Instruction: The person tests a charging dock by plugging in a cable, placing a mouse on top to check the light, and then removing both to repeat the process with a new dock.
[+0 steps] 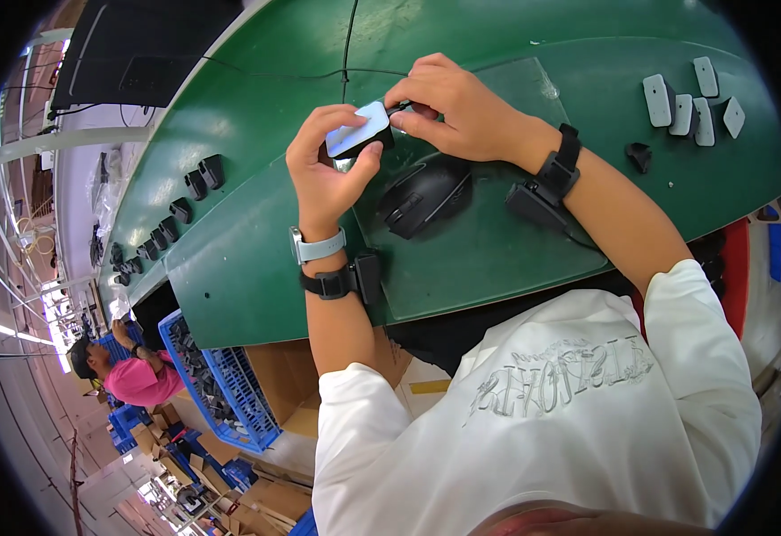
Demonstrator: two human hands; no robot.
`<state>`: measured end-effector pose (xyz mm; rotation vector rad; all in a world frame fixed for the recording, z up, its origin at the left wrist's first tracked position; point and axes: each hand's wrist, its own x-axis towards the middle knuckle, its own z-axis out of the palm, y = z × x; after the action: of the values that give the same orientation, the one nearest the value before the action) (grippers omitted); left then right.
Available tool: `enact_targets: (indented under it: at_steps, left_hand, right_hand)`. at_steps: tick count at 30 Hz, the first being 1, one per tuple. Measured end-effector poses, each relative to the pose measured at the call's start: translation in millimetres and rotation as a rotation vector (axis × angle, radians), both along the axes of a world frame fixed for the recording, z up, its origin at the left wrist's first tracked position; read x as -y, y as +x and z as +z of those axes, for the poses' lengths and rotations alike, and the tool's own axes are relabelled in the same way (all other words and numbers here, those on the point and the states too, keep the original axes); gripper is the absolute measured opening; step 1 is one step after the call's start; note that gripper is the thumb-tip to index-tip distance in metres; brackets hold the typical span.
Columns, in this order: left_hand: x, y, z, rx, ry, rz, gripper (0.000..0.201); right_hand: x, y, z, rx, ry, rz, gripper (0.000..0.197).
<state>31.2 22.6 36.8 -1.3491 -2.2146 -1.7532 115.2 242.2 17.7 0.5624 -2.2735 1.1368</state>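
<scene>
My left hand [323, 174] is closed around a small box-shaped device [359, 132] with a pale top, lit bluish, and black sides. Its thumb presses the near side and its fingers rest over the top. At the device's right end, my right hand [462, 107] pinches the black end of a cable [399, 108]; whether it sits inside the device is hidden by the fingers. Just below both hands a black computer mouse [426, 192] lies on a clear sheet [497, 259] on the green table [256, 286].
Several white-faced black devices [658, 100] stand at the far right, near a small black part [639, 157]. More black parts [180, 210] line the left edge. A blue crate [256, 393] of dark parts stands below left. Further off sits a person in pink [145, 380].
</scene>
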Motion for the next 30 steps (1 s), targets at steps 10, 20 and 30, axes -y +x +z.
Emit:
enact_targets:
  at_steps: [10, 20, 30]
  left_hand:
    - [-0.4, -0.2, -2.2, 0.010, -0.038, -0.014, 0.037]
    - [-4.6, -2.5, -4.1, 0.039, -0.066, -0.048, 0.037]
    - [16.9, -0.4, 5.5, -0.058, -0.181, -0.046, 0.050]
  right_hand:
    - [-1.3, 1.1, -5.2, 0.043, -0.024, -0.023, 0.015]
    - [-7.8, 4.0, -5.2, 0.100, -0.001, -0.023, 0.021]
    - [14.8, -0.6, -3.9, 0.074, -0.149, -0.081, 0.026]
